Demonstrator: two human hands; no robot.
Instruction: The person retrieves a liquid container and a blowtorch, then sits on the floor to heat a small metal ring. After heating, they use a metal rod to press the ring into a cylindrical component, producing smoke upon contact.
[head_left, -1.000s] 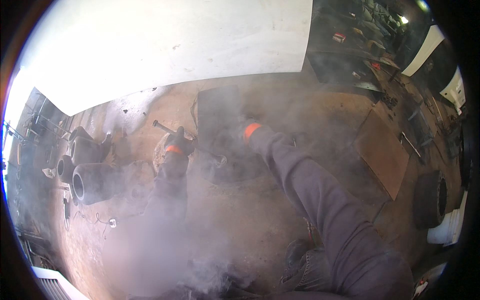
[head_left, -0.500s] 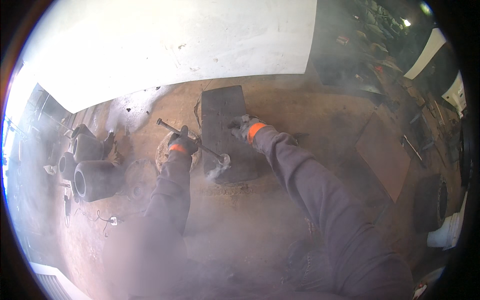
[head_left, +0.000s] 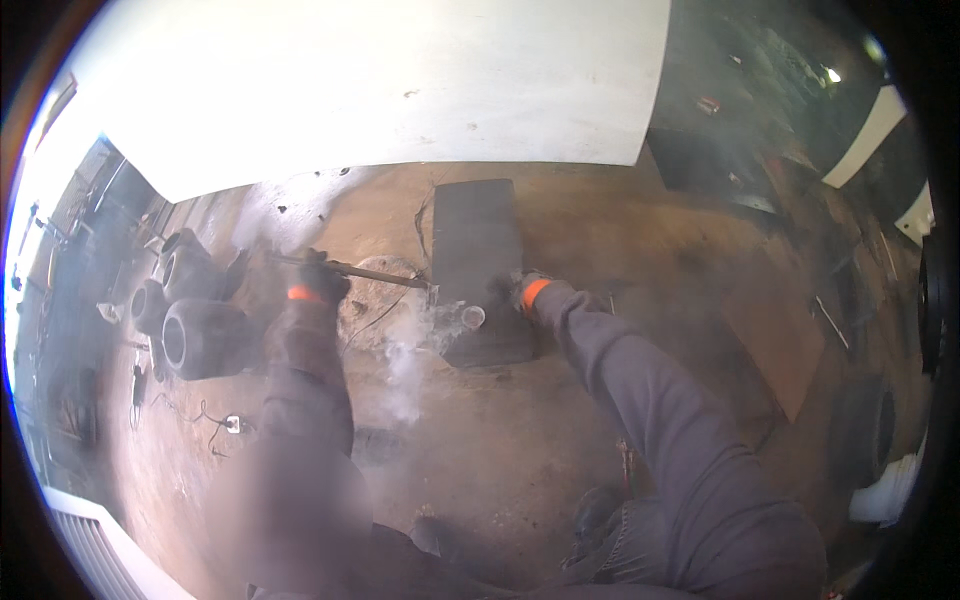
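Note:
My left hand (head_left: 318,275), in a dark glove with an orange cuff, grips a long dark metal rod (head_left: 375,273). The rod points right, its far end at the left edge of a dark flat slab (head_left: 478,230) on the floor. A small pale round piece or mark (head_left: 473,318) shows on the slab's lower part, with smoke (head_left: 405,365) drifting beside it. At the slab's right edge is my right hand (head_left: 522,288), gloved the same way; its fingers are dark and blurred against the slab.
A pale round slab (head_left: 378,290) lies under the rod. Several dark hollow rounded vessels (head_left: 210,340) stand at left, near a cord with a white plug (head_left: 233,424). A large white panel (head_left: 400,90) spans the far side. At right are a brown sheet (head_left: 775,345) and a white bucket (head_left: 885,490).
My left hand has moved left with the rod, drawing its end off the slab's lower part. My right hand has shifted right and down to the slab's edge. Smoke has thickened.

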